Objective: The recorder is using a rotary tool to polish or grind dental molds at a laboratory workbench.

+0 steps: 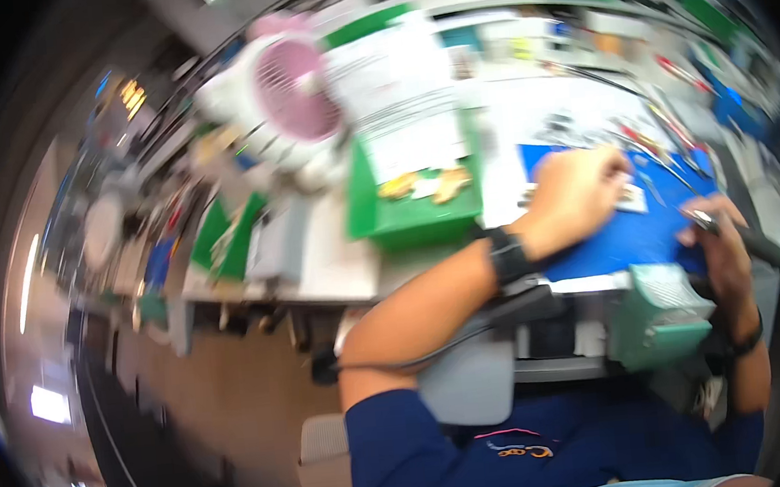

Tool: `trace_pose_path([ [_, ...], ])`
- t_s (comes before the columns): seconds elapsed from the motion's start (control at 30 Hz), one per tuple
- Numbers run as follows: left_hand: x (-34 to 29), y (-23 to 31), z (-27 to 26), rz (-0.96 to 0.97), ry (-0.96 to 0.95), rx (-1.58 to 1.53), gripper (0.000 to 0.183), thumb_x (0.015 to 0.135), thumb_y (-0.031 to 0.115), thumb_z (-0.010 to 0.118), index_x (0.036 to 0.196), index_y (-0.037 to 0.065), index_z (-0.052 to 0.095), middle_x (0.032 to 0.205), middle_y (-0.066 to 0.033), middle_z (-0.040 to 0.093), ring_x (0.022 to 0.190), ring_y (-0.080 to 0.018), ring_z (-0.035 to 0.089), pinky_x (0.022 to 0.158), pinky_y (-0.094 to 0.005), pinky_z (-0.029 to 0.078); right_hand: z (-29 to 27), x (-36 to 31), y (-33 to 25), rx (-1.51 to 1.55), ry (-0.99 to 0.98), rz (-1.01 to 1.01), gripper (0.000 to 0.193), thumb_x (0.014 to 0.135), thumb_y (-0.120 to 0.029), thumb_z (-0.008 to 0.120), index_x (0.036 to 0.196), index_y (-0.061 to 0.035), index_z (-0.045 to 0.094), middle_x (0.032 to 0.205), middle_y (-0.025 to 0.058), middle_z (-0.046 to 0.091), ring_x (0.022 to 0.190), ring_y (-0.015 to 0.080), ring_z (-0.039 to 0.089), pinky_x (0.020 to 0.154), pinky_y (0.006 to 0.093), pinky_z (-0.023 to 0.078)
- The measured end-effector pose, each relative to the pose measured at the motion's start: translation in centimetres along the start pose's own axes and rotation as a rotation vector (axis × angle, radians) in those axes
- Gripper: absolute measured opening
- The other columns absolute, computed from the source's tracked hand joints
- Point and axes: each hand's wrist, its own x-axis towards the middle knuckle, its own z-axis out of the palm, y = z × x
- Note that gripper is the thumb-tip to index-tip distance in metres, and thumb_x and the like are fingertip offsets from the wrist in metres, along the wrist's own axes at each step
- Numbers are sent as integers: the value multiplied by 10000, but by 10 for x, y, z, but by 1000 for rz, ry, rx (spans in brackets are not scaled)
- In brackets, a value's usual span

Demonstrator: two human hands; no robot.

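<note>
My left hand (578, 192) is over the blue mat (595, 253), its fingers curled in. A small pale piece (632, 197) lies right by its fingertips; whether the fingers grip anything is hidden by blur. At the mat's right edge, my right hand (727, 242) is closed around a dark-handled tool (762, 250) with a shiny metal part near the thumb. The tool's exact kind is too smeared to make out. Tweezers-like slim tools (666, 159) lie on the mat beyond my hands.
Left of the mat stands a green bin (416, 227) with papers and yellowish pieces in it. Behind it is a white and pink fan (298, 89). A pale green box (661, 317) sits at the near table edge. Another green bin (231, 234) stands further left.
</note>
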Motion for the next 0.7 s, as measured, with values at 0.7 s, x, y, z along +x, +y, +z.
trace_pose_path([
  [0.7, 2, 20, -5, -200, -132, 151, 153, 813, 189, 741, 928, 89, 727, 902, -56, 716, 820, -213, 662, 752, -335, 520, 14, 6, -28, -11, -60, 11, 276, 988, -240, 545, 1033, 23, 611, 1082, 196, 663, 853, 181, 678, 840, 334, 529],
])
